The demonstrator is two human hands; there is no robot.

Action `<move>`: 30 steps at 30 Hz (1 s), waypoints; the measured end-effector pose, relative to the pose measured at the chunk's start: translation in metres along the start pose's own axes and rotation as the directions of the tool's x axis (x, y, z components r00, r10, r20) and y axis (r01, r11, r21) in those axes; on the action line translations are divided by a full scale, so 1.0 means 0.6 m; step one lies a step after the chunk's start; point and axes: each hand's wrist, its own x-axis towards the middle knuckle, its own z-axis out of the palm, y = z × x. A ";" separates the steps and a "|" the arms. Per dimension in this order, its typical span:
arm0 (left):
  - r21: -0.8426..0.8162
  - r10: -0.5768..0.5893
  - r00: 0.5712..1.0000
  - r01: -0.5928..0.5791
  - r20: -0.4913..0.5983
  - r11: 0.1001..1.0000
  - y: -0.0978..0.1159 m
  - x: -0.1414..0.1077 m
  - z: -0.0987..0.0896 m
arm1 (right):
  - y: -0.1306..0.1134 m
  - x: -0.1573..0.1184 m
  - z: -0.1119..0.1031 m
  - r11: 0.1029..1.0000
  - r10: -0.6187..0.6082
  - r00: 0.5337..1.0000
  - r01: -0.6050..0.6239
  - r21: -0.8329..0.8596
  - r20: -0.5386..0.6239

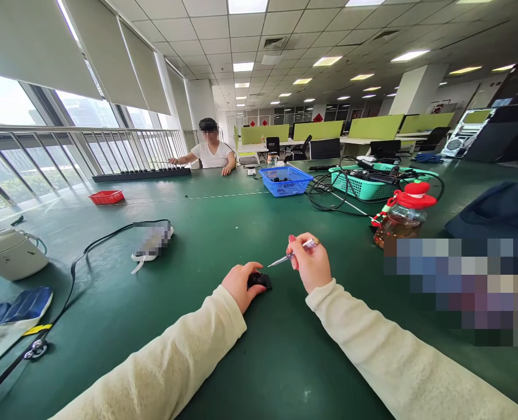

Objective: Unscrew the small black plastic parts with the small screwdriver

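On the green tabletop (206, 350), a small black block-shaped part (262, 281) sits with my left hand (242, 286) closed around its left side. Thumb and fingers grip it from front and back; details on its top are too small to make out. To the right, my right hand (310, 262) is raised a little and pinches a slim screwdriver (291, 254) with a clear handle. Its metal shaft slants down to the left. The tip is close to the black part, apparently just short of it.
Ahead stand a blue basket (285, 185) and a green basket (364, 189) full of black cables. A red-lidded jar (403, 216) is at right. At left are a red tray (107, 197), a lanyard (73, 271) with a badge and a pouch (11, 259). A person (213, 149) sits across the table.
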 end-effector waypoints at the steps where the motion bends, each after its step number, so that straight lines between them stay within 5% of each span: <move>1: -0.014 -0.005 1.000 0.005 -0.003 1.000 -0.002 0.001 0.000 | -0.001 -0.001 0.000 1.000 0.002 1.000 -0.002 -0.016 0.015; 14: 0.005 -0.025 1.000 0.025 -0.005 1.000 -0.003 -0.001 0.002 | 0.002 -0.018 0.002 0.991 -0.059 0.984 0.078 -0.110 0.166; 30: 0.015 0.008 1.000 -0.008 0.003 1.000 -0.003 -0.001 0.000 | 0.015 -0.012 0.005 0.989 -0.029 0.992 0.047 -0.142 0.127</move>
